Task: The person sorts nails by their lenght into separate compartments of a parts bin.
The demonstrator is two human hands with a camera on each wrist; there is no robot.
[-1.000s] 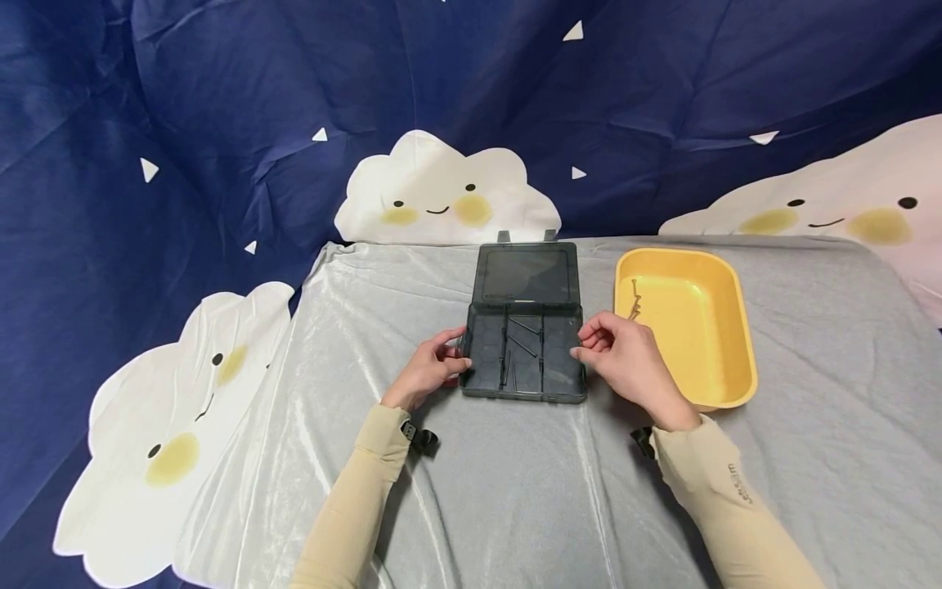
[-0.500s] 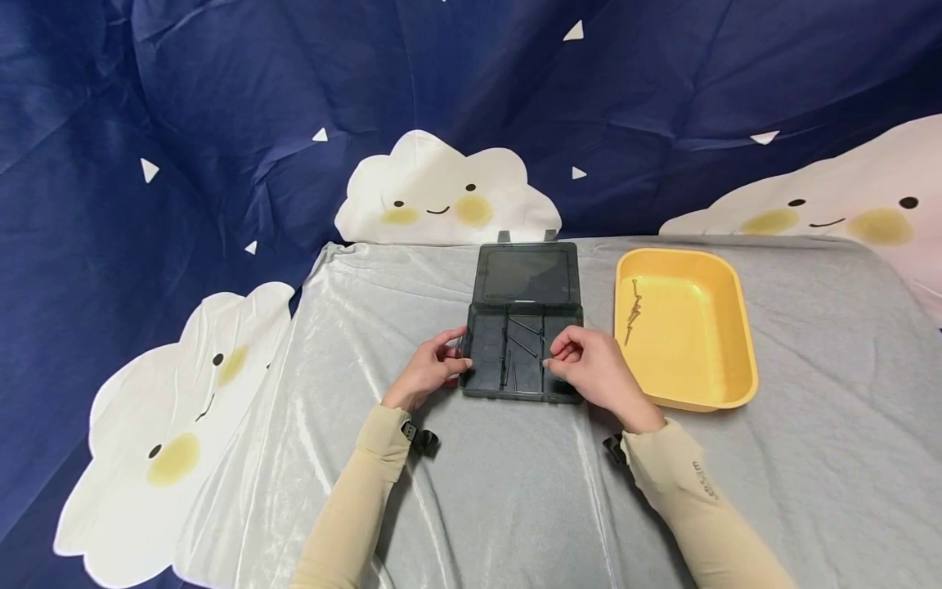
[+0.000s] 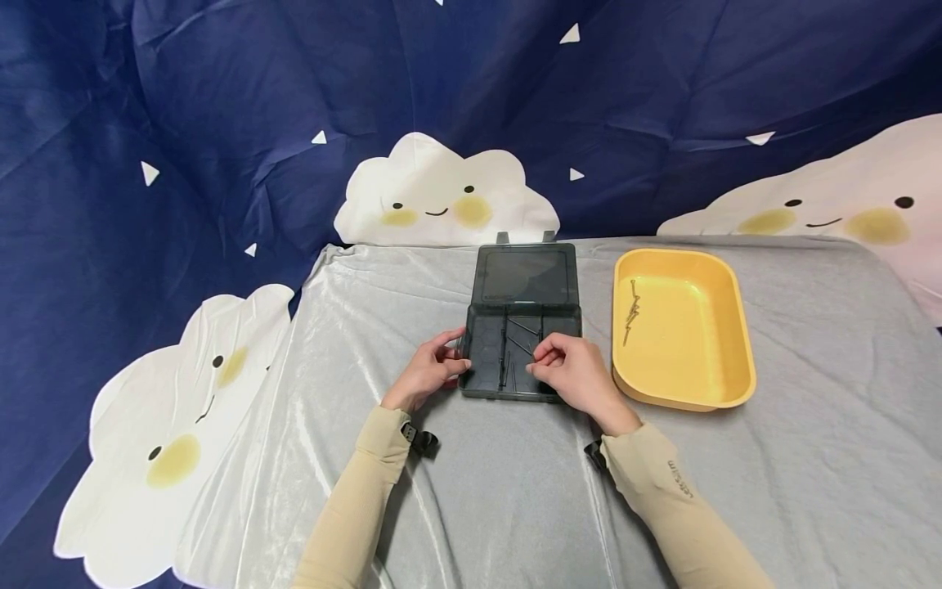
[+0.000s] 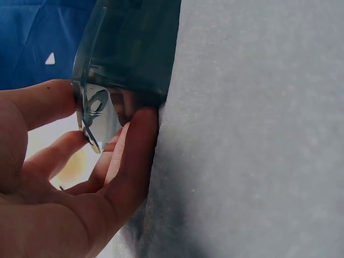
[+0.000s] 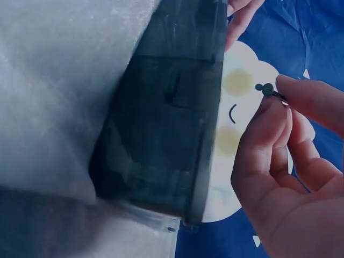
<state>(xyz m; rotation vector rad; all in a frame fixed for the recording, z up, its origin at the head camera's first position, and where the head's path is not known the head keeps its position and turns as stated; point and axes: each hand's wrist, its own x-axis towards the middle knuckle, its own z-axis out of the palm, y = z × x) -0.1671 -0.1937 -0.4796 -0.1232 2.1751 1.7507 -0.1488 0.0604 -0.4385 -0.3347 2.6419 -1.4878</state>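
The left hand [image 3: 427, 372] grips the dark box [image 3: 484, 348] at its nine o'clock edge. The right hand [image 3: 577, 372], toward four o'clock over the box, has a narrow grip pinching a screw [image 5: 268, 89]. Loose screws [image 3: 523, 326] lie in the middle compartment; the open lid [image 3: 526, 274] is at twelve. At three o'clock, a yellow tray [image 3: 699, 352] holds further screws [image 3: 631, 312].

Shows as a tabletop [image 3: 508, 491] draped in wrinkled grey cloth [image 3: 832, 368] — carries an open dark box [image 3: 484, 350] and, to its right, a yellow tub [image 3: 684, 343].
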